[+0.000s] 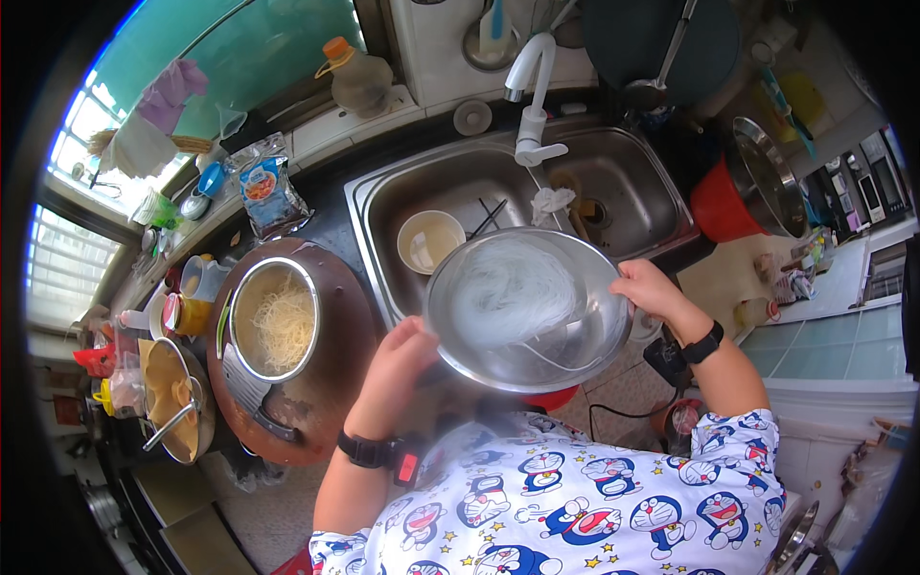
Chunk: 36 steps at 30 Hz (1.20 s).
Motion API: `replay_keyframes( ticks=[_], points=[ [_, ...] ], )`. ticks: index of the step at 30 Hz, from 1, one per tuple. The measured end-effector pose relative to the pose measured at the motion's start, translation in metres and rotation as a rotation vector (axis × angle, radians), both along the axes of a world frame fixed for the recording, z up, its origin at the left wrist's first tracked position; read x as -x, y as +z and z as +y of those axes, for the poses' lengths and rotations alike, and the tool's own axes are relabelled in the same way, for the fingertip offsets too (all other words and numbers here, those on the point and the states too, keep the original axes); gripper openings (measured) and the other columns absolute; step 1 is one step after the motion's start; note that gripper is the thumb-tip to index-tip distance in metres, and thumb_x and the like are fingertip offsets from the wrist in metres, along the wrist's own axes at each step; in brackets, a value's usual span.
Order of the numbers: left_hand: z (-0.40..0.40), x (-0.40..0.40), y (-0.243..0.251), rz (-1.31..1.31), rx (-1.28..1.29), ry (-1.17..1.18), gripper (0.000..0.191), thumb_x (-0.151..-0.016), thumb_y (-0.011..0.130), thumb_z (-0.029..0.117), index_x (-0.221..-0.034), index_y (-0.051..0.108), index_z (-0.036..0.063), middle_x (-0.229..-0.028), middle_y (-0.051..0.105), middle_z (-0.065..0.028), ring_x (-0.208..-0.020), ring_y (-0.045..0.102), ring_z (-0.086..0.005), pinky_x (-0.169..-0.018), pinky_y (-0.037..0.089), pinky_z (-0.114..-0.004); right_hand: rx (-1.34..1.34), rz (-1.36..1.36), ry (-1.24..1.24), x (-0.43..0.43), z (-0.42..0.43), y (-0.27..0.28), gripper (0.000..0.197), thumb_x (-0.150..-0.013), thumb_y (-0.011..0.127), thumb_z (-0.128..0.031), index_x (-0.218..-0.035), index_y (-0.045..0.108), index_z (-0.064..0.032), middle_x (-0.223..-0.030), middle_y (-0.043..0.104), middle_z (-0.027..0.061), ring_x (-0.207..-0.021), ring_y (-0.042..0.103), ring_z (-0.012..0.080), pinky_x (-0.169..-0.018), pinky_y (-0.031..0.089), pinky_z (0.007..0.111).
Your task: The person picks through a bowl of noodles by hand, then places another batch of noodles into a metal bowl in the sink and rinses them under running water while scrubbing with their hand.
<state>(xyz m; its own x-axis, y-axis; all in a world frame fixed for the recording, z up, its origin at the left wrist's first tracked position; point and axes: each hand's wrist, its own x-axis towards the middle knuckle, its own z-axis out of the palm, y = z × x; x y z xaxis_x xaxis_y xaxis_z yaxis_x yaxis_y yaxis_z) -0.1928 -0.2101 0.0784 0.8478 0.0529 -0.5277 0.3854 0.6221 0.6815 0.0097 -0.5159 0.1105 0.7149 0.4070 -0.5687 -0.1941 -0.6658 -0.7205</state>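
Observation:
A wide stainless steel basin is held level in both hands, just in front of the sink. My left hand grips its left rim, and my right hand grips the opposite side with the thumb at the rim. Inside lie whitish, translucent thin noodles, gathered towards the far left, with a loose strand reaching towards the near right. Beyond the basin, a white bowl holding pale liquid stands in the left sink compartment, beside dark chopsticks.
A white faucet rises behind the double sink. On the left, a round brown board carries a steel bowl of pale dry-looking noodles and a cleaver. A red bucket stands right of the sink.

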Motion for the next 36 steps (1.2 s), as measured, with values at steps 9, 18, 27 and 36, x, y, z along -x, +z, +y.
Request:
replay_keyframes(
  ticks=[9,18,27,36],
  points=[
    [-0.014,-0.003,0.000,0.119,-0.067,0.039,0.005,-0.082,0.055,0.010,-0.087,0.053,0.0105,-0.083,0.054,0.0042,-0.079,0.053,-0.0057,-0.068,0.045,-0.021,-0.064,-0.039,-0.008,0.009,-0.005,-0.014,0.009,-0.072,0.052,-0.006,-0.069,0.055,0.0010,-0.057,0.053,0.0029,-0.045,0.050,0.0102,-0.042,0.040,0.024],
    [-0.019,0.000,-0.006,0.154,-0.118,-0.024,0.012,-0.079,0.058,0.010,-0.091,0.055,0.0107,-0.081,0.055,0.0045,-0.074,0.052,-0.0041,-0.063,0.043,-0.018,-0.109,-0.036,-0.037,0.019,-0.009,-0.033,0.007,-0.073,0.052,-0.006,-0.070,0.055,0.0008,-0.058,0.054,0.0028,-0.045,0.050,0.0101,-0.041,0.040,0.023],
    [-0.023,0.009,-0.025,0.138,-0.081,-0.008,0.017,-0.080,0.056,0.008,-0.097,0.055,0.0080,-0.084,0.057,0.0020,-0.078,0.054,-0.0071,-0.068,0.047,-0.022,-0.011,-0.063,0.046,0.021,-0.010,-0.033,0.011,-0.074,0.054,-0.008,-0.070,0.055,0.0022,-0.059,0.055,0.0043,-0.047,0.052,0.0103,-0.041,0.042,0.024],
    [-0.027,0.016,-0.040,0.107,-0.037,0.010,0.017,-0.084,0.054,0.011,-0.100,0.055,0.0070,-0.089,0.058,0.0004,-0.082,0.055,-0.0088,-0.073,0.047,-0.025,0.647,-0.580,0.530,0.019,0.006,0.015,0.025,-0.072,0.063,-0.026,-0.070,0.059,-0.0014,-0.063,0.059,0.0123,-0.053,0.057,0.0282,-0.051,0.046,0.037]
  ],
)
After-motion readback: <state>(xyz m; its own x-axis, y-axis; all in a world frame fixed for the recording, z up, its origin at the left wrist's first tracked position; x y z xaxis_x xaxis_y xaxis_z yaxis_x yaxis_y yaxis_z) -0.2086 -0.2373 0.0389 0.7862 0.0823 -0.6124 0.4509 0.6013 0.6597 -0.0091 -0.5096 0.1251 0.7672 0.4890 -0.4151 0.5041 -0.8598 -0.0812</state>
